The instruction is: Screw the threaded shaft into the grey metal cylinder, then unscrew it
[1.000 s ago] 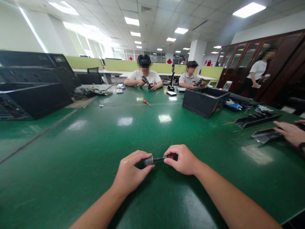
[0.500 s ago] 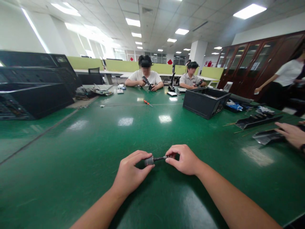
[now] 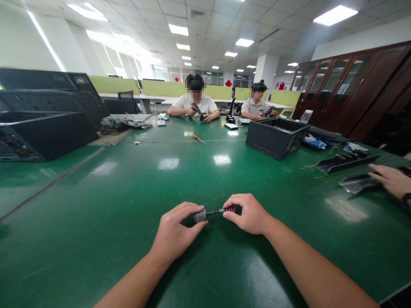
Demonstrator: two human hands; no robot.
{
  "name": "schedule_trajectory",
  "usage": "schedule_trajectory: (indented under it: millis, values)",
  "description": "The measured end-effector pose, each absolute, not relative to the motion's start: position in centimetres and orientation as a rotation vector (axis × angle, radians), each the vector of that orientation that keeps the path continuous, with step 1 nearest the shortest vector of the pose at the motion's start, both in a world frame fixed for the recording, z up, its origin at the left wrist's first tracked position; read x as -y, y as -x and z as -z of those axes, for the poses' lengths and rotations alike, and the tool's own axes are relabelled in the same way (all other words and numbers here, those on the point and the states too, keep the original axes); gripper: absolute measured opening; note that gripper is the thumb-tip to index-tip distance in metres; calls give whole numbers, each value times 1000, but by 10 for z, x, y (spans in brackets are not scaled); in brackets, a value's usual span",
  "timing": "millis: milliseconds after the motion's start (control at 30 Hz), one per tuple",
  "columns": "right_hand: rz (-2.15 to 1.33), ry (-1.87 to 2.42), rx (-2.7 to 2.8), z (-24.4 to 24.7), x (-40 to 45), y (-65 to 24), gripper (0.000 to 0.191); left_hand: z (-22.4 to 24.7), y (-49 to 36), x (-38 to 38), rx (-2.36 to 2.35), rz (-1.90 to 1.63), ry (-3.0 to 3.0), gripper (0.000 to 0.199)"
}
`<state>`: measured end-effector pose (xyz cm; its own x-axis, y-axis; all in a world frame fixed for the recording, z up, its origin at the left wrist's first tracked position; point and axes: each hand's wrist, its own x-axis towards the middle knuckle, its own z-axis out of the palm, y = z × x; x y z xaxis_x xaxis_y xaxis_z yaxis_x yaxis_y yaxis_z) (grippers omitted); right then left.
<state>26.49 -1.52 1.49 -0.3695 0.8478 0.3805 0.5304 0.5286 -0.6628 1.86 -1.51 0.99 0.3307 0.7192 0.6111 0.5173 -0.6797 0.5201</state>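
Observation:
Between my hands, just above or on the green table [image 3: 135,188], lies a short grey cylinder [image 3: 200,215] with a thin dark shaft [image 3: 213,212] pointing right. My left hand [image 3: 176,229] grips the cylinder between thumb and fingers. At the other end, the thumb and fingers of my right hand [image 3: 248,216] pinch the shaft's ridged tip [image 3: 228,209], partly hidden by the fingers. The object's exact kind cannot be made out.
An orange screwdriver [image 3: 198,138] lies farther back. Black computer cases [image 3: 278,139] stand right of centre and at left [image 3: 64,134]. A co-worker's hand [image 3: 393,182] rests near metal parts [image 3: 358,183] at right. Two people [image 3: 196,102] sit opposite, holding power drills.
My hands and the grey cylinder hold almost the same pose. At the far right, a standing person has gone out of view.

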Motion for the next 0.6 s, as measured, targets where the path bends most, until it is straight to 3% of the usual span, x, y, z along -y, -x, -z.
schedule_trajectory:
  millis: [600]
  values:
    - [-587, 1182, 2045, -26, 11, -287, 5, -10, -16, 15, -1167, -1275, -2362, 20]
